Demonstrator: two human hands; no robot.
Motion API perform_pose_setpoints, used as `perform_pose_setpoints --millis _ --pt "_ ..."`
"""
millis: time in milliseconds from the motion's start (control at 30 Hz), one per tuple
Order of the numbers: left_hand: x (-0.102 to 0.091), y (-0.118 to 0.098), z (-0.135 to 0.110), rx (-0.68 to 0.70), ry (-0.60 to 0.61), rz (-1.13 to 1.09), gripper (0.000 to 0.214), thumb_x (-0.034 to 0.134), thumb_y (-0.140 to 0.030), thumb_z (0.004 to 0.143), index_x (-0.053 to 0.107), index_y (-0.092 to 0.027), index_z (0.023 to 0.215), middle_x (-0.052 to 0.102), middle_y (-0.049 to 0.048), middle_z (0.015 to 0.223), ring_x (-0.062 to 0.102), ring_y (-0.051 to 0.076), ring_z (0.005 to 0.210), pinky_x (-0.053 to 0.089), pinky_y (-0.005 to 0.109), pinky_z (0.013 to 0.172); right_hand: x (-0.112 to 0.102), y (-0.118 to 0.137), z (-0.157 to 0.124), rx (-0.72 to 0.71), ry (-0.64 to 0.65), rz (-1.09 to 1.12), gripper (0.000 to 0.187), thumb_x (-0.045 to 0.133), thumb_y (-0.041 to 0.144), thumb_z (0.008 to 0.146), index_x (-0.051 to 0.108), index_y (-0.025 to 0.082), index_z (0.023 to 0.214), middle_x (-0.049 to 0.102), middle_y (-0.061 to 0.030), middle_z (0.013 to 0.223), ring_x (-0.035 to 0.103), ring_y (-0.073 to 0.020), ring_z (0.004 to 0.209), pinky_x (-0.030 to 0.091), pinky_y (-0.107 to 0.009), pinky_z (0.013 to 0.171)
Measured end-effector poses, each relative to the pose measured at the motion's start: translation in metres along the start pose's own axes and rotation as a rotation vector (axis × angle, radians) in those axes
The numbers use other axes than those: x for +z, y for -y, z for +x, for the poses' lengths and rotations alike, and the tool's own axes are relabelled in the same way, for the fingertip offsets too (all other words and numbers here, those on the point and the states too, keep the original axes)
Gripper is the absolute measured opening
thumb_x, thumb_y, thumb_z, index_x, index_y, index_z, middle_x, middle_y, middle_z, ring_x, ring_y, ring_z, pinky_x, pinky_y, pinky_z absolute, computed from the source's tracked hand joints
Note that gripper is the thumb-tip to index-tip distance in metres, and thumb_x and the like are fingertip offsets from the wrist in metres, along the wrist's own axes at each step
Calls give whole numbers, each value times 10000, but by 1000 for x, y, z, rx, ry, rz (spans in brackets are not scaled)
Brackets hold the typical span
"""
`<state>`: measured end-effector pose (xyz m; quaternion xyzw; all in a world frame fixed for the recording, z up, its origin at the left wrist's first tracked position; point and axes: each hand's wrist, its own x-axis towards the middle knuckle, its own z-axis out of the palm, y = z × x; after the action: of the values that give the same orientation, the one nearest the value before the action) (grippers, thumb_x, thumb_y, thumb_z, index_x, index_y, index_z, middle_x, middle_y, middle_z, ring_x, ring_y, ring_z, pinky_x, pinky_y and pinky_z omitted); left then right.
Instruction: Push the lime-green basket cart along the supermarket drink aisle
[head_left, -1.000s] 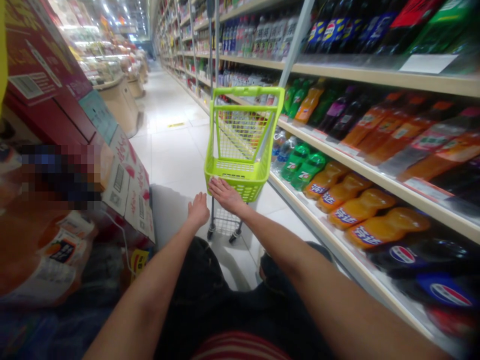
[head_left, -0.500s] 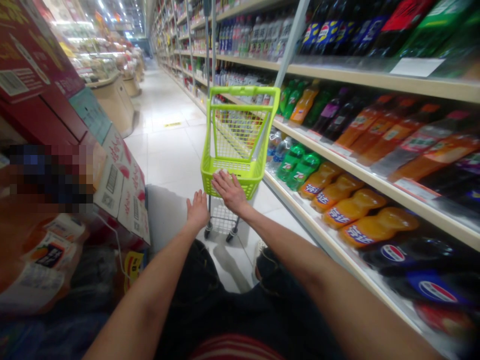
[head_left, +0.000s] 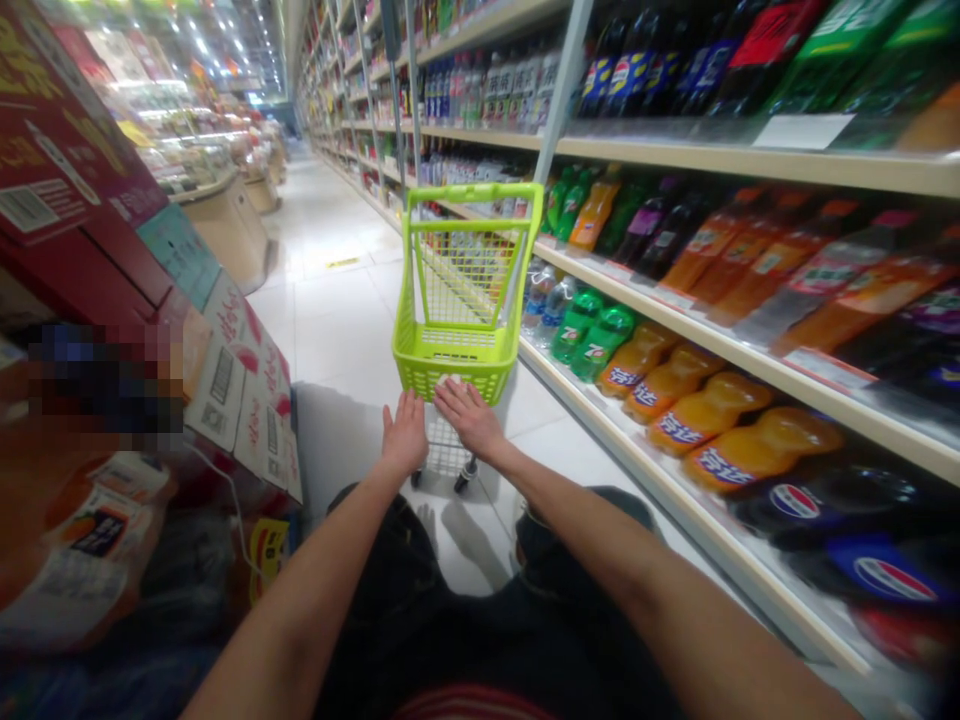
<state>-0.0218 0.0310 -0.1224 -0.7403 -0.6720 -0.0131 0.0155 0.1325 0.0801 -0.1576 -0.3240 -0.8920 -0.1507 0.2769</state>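
Note:
A small lime-green shopping cart (head_left: 457, 300) stands in the aisle in front of me, its basket empty and its handle at the far side. My right hand (head_left: 471, 415) lies flat with spread fingers just under the near lower edge of the basket. My left hand (head_left: 405, 435) is stretched out beside it, fingers extended, close to the cart's lower frame and wheels (head_left: 465, 485). Neither hand holds anything. My knees in dark trousers are below the arms.
Shelves (head_left: 750, 360) of soda bottles run along the right, orange, green and dark ones at the low level. Stacked red and white cartons (head_left: 247, 390) and packaged goods stand at the left. The white tiled aisle (head_left: 330, 300) runs ahead past round display counters.
My left hand has moved forward and right, closer to the cart. My right hand slid down from the basket's front face to its lower edge. The view shifted slightly.

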Motion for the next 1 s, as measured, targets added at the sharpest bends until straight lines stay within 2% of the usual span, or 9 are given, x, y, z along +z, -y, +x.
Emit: perform_pose_setpoints --millis 100,200,467,533,633,800,900,1000 --pt "-2 -5 3 -18 -13 1 647 336 -87 740 213 -67 1375 154 106 1476 130 213 1355 157 504 1073 -18 -2 18 48 -69 15 440 330 77 868 437 167 1285 437 -81 1343 227 -200 1326 204 -471 1071" --pt "-4 -7 3 -20 -21 6 653 342 -84 731 222 -63 1372 158 112 1475 131 215 1354 164 505 1071 -23 -7 26 77 -81 6 432 338 77 865 448 158 1275 444 -90 1336 249 -207 1319 207 -477 1067" --pt "3 -12 -2 46 -69 43 664 355 -108 722 223 -74 1373 165 105 1475 135 213 1353 158 501 1071 5 -7 -13 129 13 0 410 369 60 840 509 146 1216 485 -109 1299 330 -226 1281 276 -485 1028" --pt "4 -15 -2 53 -79 42 671 358 -105 713 231 -74 1371 174 107 1473 146 214 1350 161 501 1070 4 -6 -21 129 14 5 413 366 47 831 521 140 1203 504 -112 1281 341 -220 1275 297 -476 1020" --pt "4 -22 -1 70 -105 32 677 363 -101 704 238 -69 1368 189 116 1468 146 217 1350 161 500 1069 -10 -8 -22 132 -48 1 430 345 42 837 504 143 1224 496 -101 1292 297 -210 1299 293 -464 1027" --pt "-4 -37 2 94 -103 12 686 367 -95 702 223 -56 1371 159 119 1474 139 223 1351 146 504 1072 -35 -24 -15 243 -168 -27 422 334 88 872 458 166 1268 459 -93 1326 210 -206 1332 237 -490 1049" --pt "-8 -45 4 126 -103 4 676 362 -110 719 209 -54 1375 150 116 1477 130 219 1353 153 494 1074 -31 -34 -20 270 -149 -42 426 345 77 865 460 165 1265 456 -96 1327 226 -209 1327 243 -490 1046" --pt "-9 -51 4 151 -107 13 663 351 -116 732 207 -63 1377 143 112 1479 126 209 1355 145 481 1079 -14 -36 -34 250 -94 -37 436 343 51 850 474 156 1252 467 -97 1319 257 -210 1315 270 -477 1037"
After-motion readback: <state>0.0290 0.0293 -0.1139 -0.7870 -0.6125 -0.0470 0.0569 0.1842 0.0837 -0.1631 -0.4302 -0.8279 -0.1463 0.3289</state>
